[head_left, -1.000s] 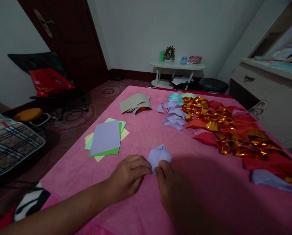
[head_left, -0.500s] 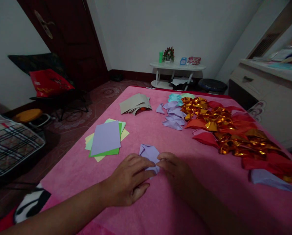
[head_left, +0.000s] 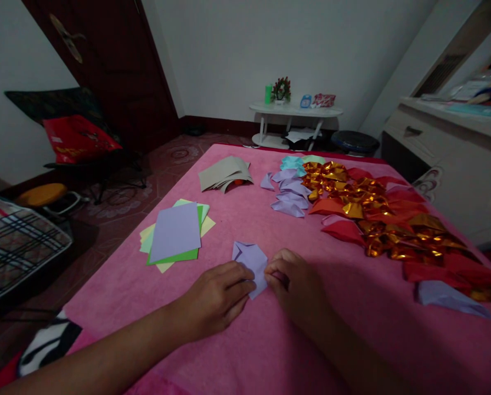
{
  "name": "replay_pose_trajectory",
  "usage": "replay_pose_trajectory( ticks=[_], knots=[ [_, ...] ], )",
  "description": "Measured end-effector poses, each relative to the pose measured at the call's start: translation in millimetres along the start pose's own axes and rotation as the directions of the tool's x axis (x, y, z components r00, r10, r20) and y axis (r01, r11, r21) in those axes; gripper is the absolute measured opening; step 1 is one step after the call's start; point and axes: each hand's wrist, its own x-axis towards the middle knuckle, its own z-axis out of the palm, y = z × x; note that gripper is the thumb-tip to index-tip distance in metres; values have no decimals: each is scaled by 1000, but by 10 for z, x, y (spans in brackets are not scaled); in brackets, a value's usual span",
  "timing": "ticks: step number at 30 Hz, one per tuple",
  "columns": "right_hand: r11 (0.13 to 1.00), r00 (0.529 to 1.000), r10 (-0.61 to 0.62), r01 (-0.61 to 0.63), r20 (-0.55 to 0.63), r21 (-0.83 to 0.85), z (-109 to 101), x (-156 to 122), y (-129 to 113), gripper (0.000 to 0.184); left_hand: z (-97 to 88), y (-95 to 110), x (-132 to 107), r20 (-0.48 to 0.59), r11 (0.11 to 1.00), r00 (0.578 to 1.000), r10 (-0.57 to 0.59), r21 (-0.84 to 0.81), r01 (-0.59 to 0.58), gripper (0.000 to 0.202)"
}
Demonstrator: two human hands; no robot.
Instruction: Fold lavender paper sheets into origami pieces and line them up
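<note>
A small folded lilac paper piece (head_left: pixel 251 259) lies on the pink cloth (head_left: pixel 245 340) near the front middle. My left hand (head_left: pixel 214 299) rests on the cloth with its fingertips pressed on the paper's left edge. My right hand (head_left: pixel 295 282) has its fingers curled and pinches the paper's right edge. To the left of the piece sits a stack of flat sheets (head_left: pixel 175 235), lilac on top of green and yellow.
Folded lilac pieces (head_left: pixel 288 193), teal ones (head_left: pixel 292 162) and a big heap of gold and red foil folds (head_left: pixel 389 225) fill the right side. Grey sheets (head_left: pixel 224 173) lie further back. One lilac fold (head_left: pixel 449 298) lies at the right edge. A white side table (head_left: pixel 297 112) stands beyond.
The lilac piece was turned and shifted a little left. My right hand moved from below it to its right edge and curled into a pinch; my left hand stayed on its left side.
</note>
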Motion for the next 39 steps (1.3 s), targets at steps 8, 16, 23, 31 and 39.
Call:
replay_pose_trajectory(
  ticks=[8, 16, 23, 31, 39],
  knots=[
    [1000, 1000, -13, 13, -11, -3, 45, -72, 14, 16, 8, -30, 11, 7, 996, 999, 52, 70, -52, 23],
    [998, 997, -42, 45, -62, 39, 76, -104, 32, 22, 48, -85, 15, -21, 983, 993, -113, -145, 109, 20],
    [999, 998, -16, 19, -59, 51, 70, -87, 3, 18, 39, -39, 80, -18, 897, 943, -331, -316, 309, 15],
    [999, 998, -2, 4, -62, 42, 84, -100, 17, 17, 96, -22, 106, -47, 882, 912, -408, -279, 380, 11],
    [1000, 999, 3, -2, -46, 16, 84, -87, 15, 17, 98, 1, 136, -40, 891, 908, -418, -215, 400, 11]
  ],
)
